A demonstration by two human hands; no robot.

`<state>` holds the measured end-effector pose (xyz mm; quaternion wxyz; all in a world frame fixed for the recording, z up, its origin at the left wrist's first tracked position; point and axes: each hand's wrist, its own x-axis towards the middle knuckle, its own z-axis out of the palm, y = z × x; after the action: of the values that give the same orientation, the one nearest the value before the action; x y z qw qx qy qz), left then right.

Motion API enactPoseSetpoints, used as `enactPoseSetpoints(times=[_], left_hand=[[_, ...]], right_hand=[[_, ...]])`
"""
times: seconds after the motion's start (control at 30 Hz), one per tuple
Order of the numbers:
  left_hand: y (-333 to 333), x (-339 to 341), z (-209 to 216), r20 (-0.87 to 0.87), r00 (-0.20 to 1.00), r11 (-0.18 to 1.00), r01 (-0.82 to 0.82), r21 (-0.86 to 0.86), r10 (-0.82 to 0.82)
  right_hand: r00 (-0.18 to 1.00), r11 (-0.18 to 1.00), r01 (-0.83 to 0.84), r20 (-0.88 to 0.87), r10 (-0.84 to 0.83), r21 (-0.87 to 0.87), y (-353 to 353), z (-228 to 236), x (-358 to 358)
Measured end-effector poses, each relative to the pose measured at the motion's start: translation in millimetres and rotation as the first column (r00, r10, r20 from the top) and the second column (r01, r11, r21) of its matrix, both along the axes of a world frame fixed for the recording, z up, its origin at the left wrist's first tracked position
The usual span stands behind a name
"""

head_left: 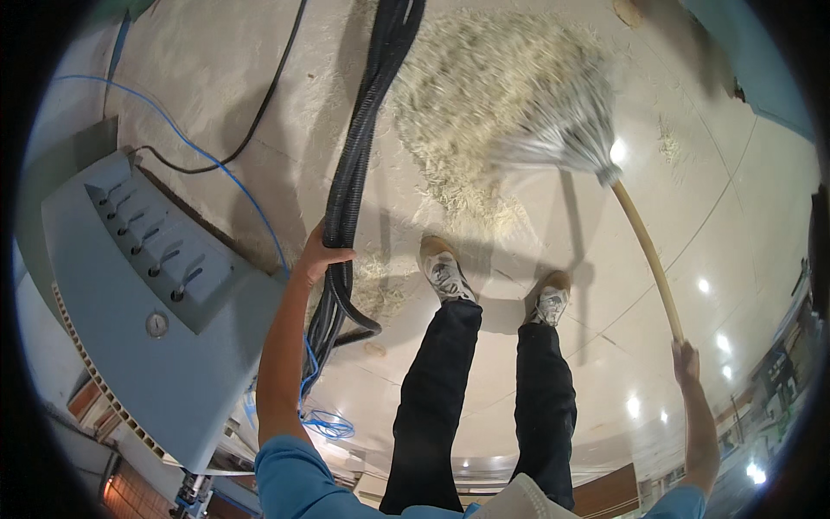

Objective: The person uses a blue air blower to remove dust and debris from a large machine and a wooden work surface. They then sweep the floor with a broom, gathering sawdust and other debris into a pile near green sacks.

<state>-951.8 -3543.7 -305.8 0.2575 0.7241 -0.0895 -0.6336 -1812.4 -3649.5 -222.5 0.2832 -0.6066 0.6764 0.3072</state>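
Note:
My right hand (686,363) is closed round the end of a broom's wooden handle (653,259). The broom head (566,130), with whitish, spread bristles blurred by motion, lies against a large heap of pale shavings (467,95) on the floor ahead of my feet. On the left, my left hand (324,255) grips a bundle of black corrugated hoses (359,156), its thumb across the front. The bundle runs from the far edge down past my left forearm. Some loose shavings lie on the floor below the hoses.
A blue-grey machine panel (147,346) with a row of levers and a round gauge (156,324) stands at left. A blue cable (251,195) and a black cable (259,121) cross the floor beside it. Another blue-green machine part (761,65) stands at far right.

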Motion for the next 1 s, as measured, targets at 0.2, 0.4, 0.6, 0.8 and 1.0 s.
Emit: enactPoseSetpoints(times=[0.2, 0.4, 0.6, 0.8, 1.0], left_hand=[[7, -6, 22, 0.038, 0.999, 0.997, -0.031, -0.074, 0.034], [19, 2, 49, 0.171, 0.985, 0.994, 0.006, -0.107, 0.013], [16, -2, 53, 0.135, 0.991, 0.996, 0.032, -0.078, -0.022], [12, -11, 46, 0.241, 0.953, 0.977, 0.202, -0.063, -0.182], [20, -2, 40, 0.191, 0.967, 0.965, 0.203, -0.165, -0.171]], right_hand=[[0.967, 0.991, -0.132, 0.225, 0.123, 0.026, -127, -74, 273], [0.88, 0.99, -0.065, 0.46, 0.114, -0.123, -187, -111, 500], [0.904, 0.989, -0.001, 0.423, 0.064, -0.146, -48, -80, 327], [0.973, 0.997, -0.073, 0.217, 0.076, -0.025, 101, 79, 96], [1.0, 0.991, -0.013, 0.012, 0.012, 0.136, 246, 217, 34]])
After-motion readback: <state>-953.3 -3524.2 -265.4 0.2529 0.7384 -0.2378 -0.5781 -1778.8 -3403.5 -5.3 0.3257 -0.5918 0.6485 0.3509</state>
